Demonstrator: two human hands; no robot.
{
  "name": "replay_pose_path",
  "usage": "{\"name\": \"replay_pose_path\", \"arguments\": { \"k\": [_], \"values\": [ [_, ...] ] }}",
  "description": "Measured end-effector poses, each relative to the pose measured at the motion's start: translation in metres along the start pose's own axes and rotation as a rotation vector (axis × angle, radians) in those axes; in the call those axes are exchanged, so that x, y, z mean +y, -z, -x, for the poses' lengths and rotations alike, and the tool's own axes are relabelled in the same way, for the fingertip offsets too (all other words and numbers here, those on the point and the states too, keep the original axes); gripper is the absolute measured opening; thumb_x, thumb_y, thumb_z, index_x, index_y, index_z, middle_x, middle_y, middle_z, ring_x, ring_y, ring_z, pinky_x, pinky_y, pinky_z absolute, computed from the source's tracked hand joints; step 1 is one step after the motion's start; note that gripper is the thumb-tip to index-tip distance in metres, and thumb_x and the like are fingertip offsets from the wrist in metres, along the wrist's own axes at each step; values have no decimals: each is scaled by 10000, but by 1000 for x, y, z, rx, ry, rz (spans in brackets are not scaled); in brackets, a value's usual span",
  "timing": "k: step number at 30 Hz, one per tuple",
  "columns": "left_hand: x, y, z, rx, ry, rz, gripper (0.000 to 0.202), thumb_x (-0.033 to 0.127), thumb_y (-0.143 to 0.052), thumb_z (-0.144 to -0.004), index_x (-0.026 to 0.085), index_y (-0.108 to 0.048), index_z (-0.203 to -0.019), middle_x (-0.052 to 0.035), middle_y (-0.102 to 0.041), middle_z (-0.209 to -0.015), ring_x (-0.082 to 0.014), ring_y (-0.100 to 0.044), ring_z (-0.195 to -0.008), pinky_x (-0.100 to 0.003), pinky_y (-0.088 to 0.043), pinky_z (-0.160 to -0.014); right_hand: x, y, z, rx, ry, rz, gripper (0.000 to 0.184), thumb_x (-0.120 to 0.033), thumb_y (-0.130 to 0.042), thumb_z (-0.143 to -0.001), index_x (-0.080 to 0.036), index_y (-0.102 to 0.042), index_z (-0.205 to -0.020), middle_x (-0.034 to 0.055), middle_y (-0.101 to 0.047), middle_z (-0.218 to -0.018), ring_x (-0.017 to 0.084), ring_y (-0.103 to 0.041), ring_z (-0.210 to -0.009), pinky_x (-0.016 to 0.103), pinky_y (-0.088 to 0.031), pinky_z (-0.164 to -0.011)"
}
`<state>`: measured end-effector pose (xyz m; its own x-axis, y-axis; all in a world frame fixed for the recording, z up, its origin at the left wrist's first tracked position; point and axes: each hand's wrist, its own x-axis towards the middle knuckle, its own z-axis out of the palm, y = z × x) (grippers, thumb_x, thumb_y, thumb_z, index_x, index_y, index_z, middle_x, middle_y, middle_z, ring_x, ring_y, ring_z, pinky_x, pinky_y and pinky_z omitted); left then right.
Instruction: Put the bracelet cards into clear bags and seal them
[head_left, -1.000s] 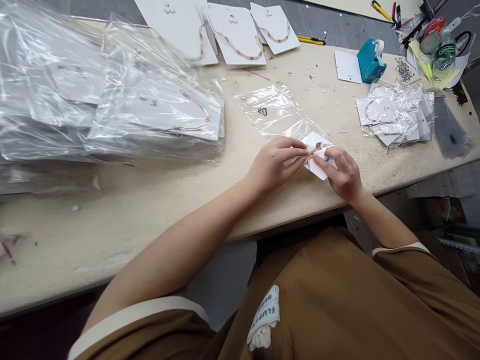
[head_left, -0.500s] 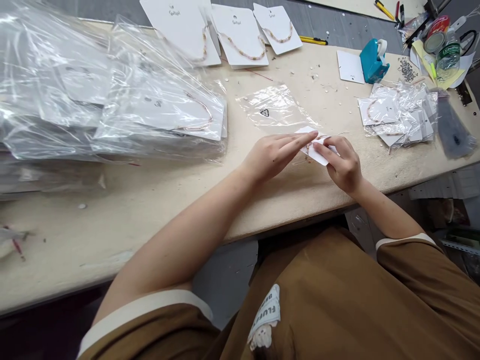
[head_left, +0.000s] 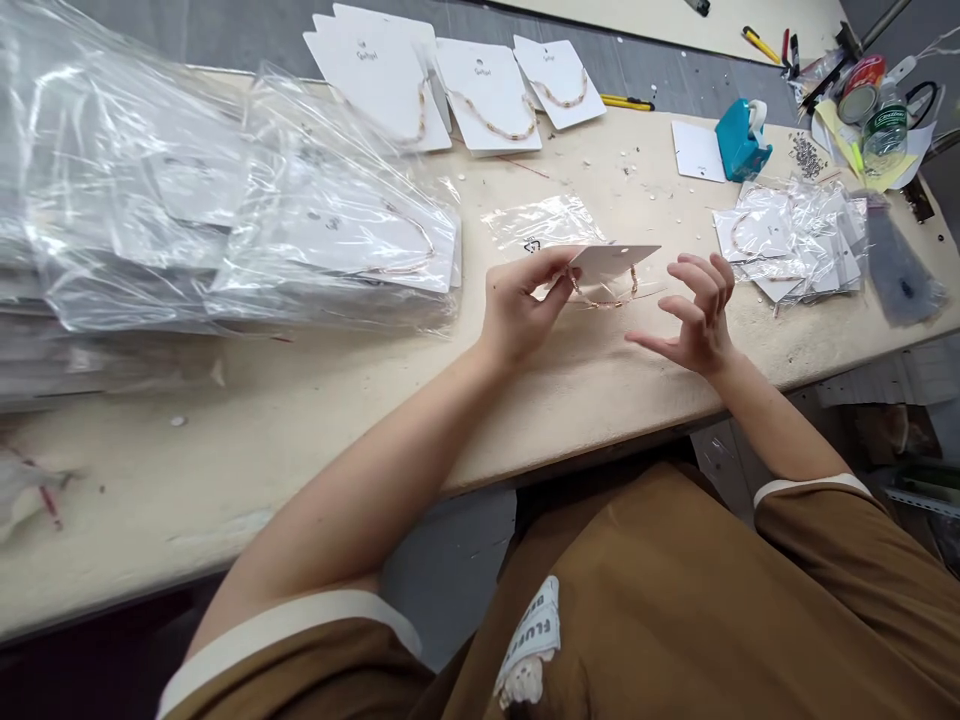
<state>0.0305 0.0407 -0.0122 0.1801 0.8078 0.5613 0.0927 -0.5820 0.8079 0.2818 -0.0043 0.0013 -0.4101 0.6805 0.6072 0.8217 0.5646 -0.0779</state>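
Observation:
My left hand (head_left: 521,305) pinches the near edge of a small white jewellery card (head_left: 611,262) and holds it level above the table. A thin gold chain (head_left: 600,298) hangs in a loop under the card. My right hand (head_left: 697,315) hovers just right of the card with fingers spread and curled, holding nothing. A small clear plastic bag (head_left: 544,222) with a black triangle mark lies flat on the beige table (head_left: 300,420) just behind the card.
Stacks of bagged cards (head_left: 225,220) fill the table's left. Three white cards with necklaces (head_left: 487,95) lie at the back. A teal tape dispenser (head_left: 739,138), a pile of small bagged cards (head_left: 799,235), a bottle (head_left: 883,125) and tools sit at the right.
My left hand has lifted the card off the table and turned it flat. My right hand has let go of it and opened. The chain now dangles below the card.

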Motion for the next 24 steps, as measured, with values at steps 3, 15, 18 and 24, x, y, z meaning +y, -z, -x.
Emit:
{"name": "replay_pose_path", "arguments": {
  "k": [3,15,18,24],
  "values": [
    [-2,0,-2,2,78,93,350,520,-639,-952,210,-745,-1073,-75,-778,-1038,-180,-739,-930,-298,-609,-855,7,-1,-2,35,-66,18,233,-461,-686,-904,-283,-569,-998,77,-603,-1295,349,-560,-1281,630,-382,-1113],
    [17,21,-26,118,203,191,429,599,-789,-811,207,-790,-984,-69,-796,-957,-202,-757,-844,-311,-653,-711,11,26,-84,35,-159,-666,217,-443,-569,-1003,-234,-614,-1039,12,-658,-906,137,-679,-814,336,-611,-784],
    [40,22,-36,174,183,154,337,538,-760,-868,229,-789,-998,-52,-797,-974,-174,-752,-820,-300,-657,-715,13,36,-96,66,-165,-689,259,-482,-627,-968,-225,-628,-1008,5,-661,-902,123,-677,-795,312,-615,-756],
    [72,23,-59,147,10,32,211,421,-592,-1017,253,-717,-1037,-35,-775,-1062,-173,-757,-955,-327,-652,-819,21,56,-122,159,-134,-652,315,-530,-647,-943,-216,-654,-969,-17,-666,-844,92,-668,-727,273,-602,-687]
  ]
}}
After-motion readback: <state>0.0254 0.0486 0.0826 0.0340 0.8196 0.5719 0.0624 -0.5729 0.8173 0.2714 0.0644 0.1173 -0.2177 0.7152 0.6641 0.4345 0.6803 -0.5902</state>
